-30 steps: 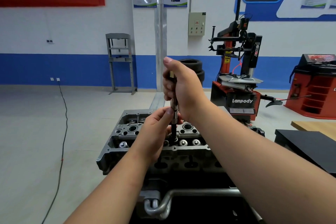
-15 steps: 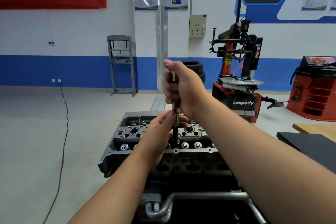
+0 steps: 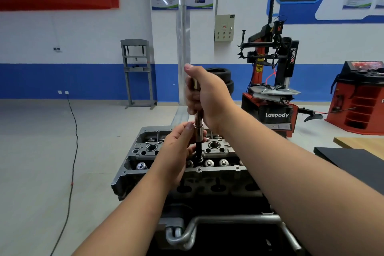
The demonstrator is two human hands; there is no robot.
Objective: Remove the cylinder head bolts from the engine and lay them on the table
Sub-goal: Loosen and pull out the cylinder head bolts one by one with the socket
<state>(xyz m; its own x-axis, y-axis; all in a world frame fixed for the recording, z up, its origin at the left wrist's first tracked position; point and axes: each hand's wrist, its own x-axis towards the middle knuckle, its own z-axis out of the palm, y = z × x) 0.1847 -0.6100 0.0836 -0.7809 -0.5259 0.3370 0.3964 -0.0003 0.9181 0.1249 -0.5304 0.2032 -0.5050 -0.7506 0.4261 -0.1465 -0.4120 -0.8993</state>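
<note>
A grey cylinder head [image 3: 216,147] sits on top of the engine in front of me, with valve springs and round bores showing. A long socket tool [image 3: 198,131] stands upright over a bolt hole near the head's middle. My right hand [image 3: 207,97] grips the tool's upper end in a fist, thumb on top. Lower down, my left hand [image 3: 178,151] holds the socket and dark shaft with its fingertips. The bolt under the socket is hidden by the tool and my fingers.
A metal handle bar [image 3: 228,220] of the engine stand runs below the engine. A black mat [image 3: 351,162] on a wooden table [image 3: 361,142] lies to the right. A tyre changer [image 3: 272,93], a red cabinet [image 3: 361,97] and a floor cable [image 3: 72,151] stand further off.
Both hands keep the same hold on the upright tool. The view has tilted slightly, so the engine sits a little lower in the picture.
</note>
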